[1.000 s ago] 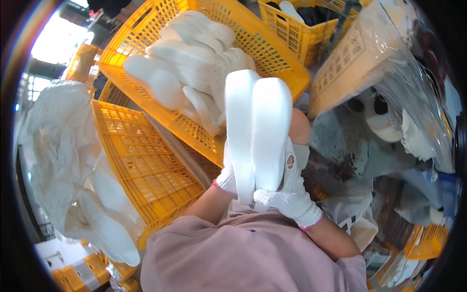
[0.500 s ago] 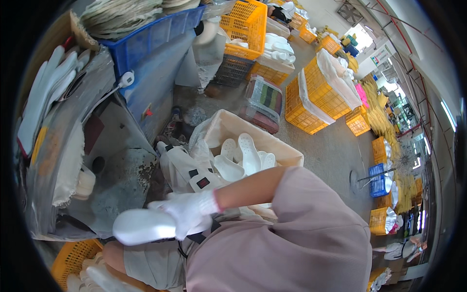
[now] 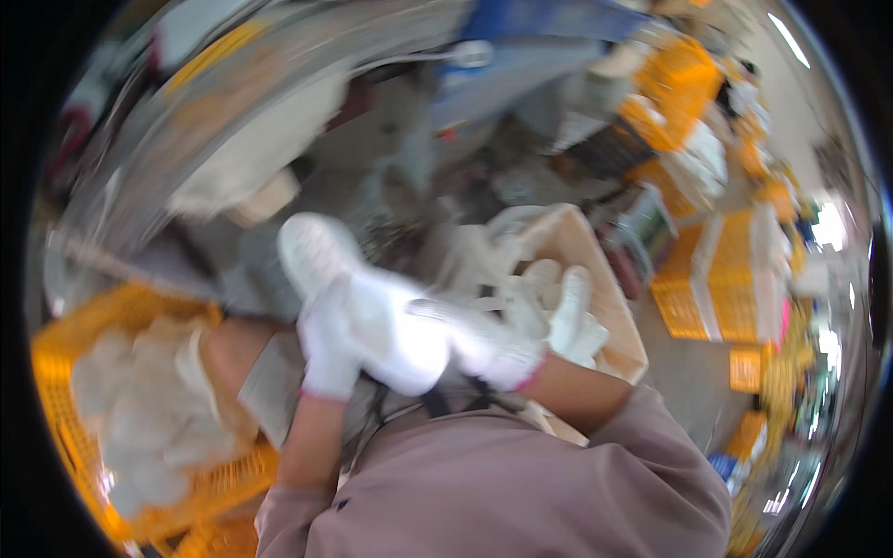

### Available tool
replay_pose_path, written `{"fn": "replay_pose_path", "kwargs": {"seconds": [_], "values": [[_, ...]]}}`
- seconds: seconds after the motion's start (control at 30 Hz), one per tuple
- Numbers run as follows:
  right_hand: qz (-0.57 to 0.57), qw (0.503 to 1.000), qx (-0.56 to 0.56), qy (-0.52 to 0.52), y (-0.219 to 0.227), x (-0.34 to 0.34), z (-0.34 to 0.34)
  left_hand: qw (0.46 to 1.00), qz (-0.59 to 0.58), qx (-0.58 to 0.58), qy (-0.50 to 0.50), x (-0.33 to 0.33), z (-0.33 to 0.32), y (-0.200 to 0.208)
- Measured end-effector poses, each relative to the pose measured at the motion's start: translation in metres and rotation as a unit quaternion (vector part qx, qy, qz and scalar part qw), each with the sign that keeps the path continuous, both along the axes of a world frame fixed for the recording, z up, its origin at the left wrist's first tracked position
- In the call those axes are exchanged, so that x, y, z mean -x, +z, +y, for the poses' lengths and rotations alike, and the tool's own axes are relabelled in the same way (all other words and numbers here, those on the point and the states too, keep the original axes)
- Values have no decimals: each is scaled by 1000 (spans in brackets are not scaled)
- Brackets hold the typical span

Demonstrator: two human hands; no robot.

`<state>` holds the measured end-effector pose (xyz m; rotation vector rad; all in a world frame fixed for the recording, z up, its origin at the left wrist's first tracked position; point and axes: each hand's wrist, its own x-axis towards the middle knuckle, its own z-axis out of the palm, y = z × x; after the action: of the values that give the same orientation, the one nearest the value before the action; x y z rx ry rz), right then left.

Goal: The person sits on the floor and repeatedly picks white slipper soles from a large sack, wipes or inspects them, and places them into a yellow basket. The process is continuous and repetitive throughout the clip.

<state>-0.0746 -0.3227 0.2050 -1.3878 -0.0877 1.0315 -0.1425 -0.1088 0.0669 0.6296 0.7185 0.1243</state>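
Note:
A white insole (image 3: 318, 246), dotted with small holes at its raised end, lies in front of my body between both gloved hands. My left hand (image 3: 330, 339), in a white knit glove, is closed around its middle. On the other side, my right hand (image 3: 488, 349), also gloved, is at its lower end and seems closed on it; motion smears those fingers. To the right, more white insoles (image 3: 569, 312) stand in a crate with a pale cloth lining (image 3: 605, 298).
At the lower left a yellow crate (image 3: 60, 418) holds many whitish pieces (image 3: 153, 409). A cluttered workbench with clear plastic (image 3: 121, 186) runs along the upper left. Yellow crates (image 3: 684, 293) are stacked on the right, beyond the lined crate.
My view has swung left and down, bringing the yellow crate more fully into sight. My left hand has come up onto the insole that my right hand held alone.

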Motion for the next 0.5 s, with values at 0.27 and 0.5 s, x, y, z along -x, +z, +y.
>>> {"fn": "replay_pose_path", "kwargs": {"seconds": [0.27, 0.5], "values": [[-367, 909, 104, -168, 18, -15, -11, 989, -63, -115, 72, -131, -50, 42], [-825, 543, 157, 1, -27, -140, 84, 986, -50, -154, 26, -201, 68, -51]]}}
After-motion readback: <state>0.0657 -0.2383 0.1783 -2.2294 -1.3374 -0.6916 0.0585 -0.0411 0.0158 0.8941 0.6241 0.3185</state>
